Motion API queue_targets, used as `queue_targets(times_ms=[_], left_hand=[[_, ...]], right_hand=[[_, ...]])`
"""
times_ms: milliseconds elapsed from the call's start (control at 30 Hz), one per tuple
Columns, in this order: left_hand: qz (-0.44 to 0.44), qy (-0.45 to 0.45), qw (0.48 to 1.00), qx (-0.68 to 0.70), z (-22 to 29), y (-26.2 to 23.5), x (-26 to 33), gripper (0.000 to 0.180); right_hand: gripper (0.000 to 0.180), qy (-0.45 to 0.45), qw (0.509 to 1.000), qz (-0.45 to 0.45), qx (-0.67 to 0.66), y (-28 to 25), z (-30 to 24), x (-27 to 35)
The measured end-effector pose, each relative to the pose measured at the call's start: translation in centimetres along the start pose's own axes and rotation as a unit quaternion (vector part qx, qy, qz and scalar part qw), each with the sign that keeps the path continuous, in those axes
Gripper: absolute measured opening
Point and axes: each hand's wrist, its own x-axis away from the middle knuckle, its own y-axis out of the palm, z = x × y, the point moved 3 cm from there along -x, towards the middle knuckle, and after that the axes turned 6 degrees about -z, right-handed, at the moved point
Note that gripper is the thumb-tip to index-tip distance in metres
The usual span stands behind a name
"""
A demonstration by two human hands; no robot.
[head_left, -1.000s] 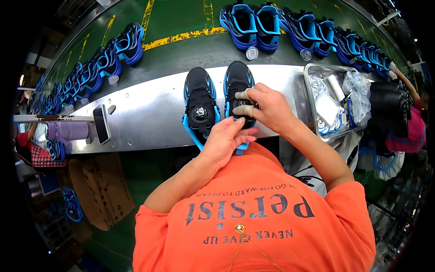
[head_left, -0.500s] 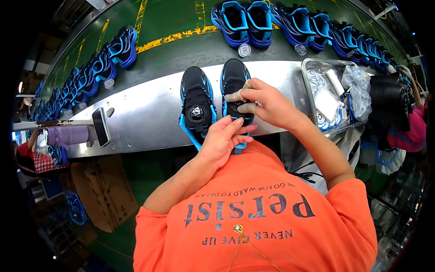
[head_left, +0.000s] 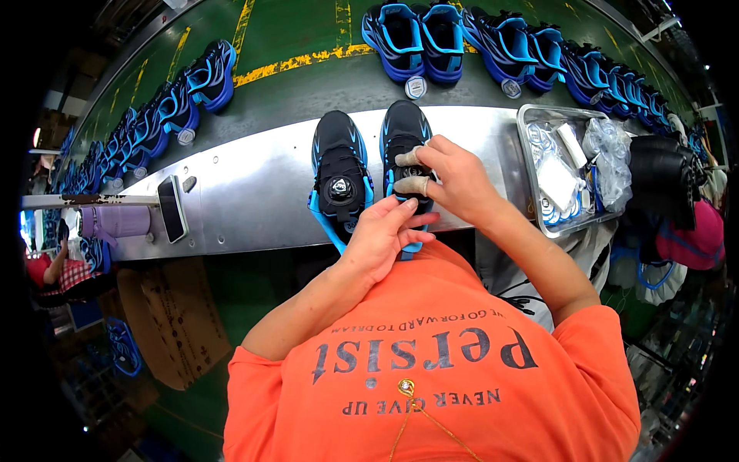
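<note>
Two black and blue sports shoes lie side by side on the metal bench ledge, toes pointing away from me. The left shoe (head_left: 336, 142) shows a round dial (head_left: 339, 188) on its tongue. On the right shoe (head_left: 403, 123), my right hand (head_left: 459, 183) closes covered fingertips and thumb round the tongue area, where its fingers hide most of the detail. My left hand (head_left: 377, 240) pinches the near edge of that tongue between thumb and forefinger, its other fingers loosely out.
A clear tray (head_left: 566, 222) at right holds round tags and plastic bags. Rows of matching shoes (head_left: 416, 46) stand on the green conveyor (head_left: 300, 31) beyond. At left are a phone (head_left: 172, 208) and a lilac bottle (head_left: 123, 221). A cardboard box (head_left: 173, 323) is below the ledge.
The right hand's fingers have shifted slightly on the right shoe's tongue. My left hand stays at its near edge. The whole view has moved a little.
</note>
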Motion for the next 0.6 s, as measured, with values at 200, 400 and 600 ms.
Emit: queue_targets(times_ms=[200,400,600], left_hand=[[0.007,0.008,1.0,-0.015,-0.2,0.5,-0.2,0.024],[-0.02,-0.012,0.999,-0.03,1.3,1.4,1.1,0.03],[-0.001,0.122,0.673,-0.729,8.7,3.7,-0.1,0.032]], right_hand=[[0.036,-0.073,0.995,0.004,-0.061,0.1,1.0,-0.1],[0.037,-0.005,0.994,0.07,-0.079,-0.4,2.7,0.4],[0.07,-0.022,0.994,0.006,-0.108,-1.5,4.2,1.7]])
